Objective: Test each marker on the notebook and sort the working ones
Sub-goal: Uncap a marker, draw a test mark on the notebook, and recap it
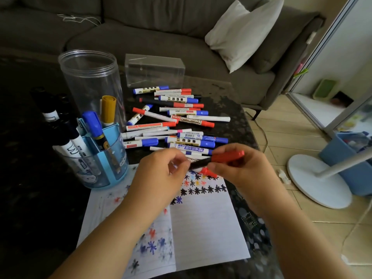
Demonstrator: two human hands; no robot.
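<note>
Red marker point(203, 163): held over the notebook's point(205, 222) far edge, barrel pinched by the left hand point(161, 174), red cap point(228, 156) gripped by the right hand point(239, 168). Notebook bears many test stars. Blue holder point(112, 158) near the table's left edge keeps several sorted markers; the unsorted pile point(173, 119) mid-table looks largely untested.
</note>
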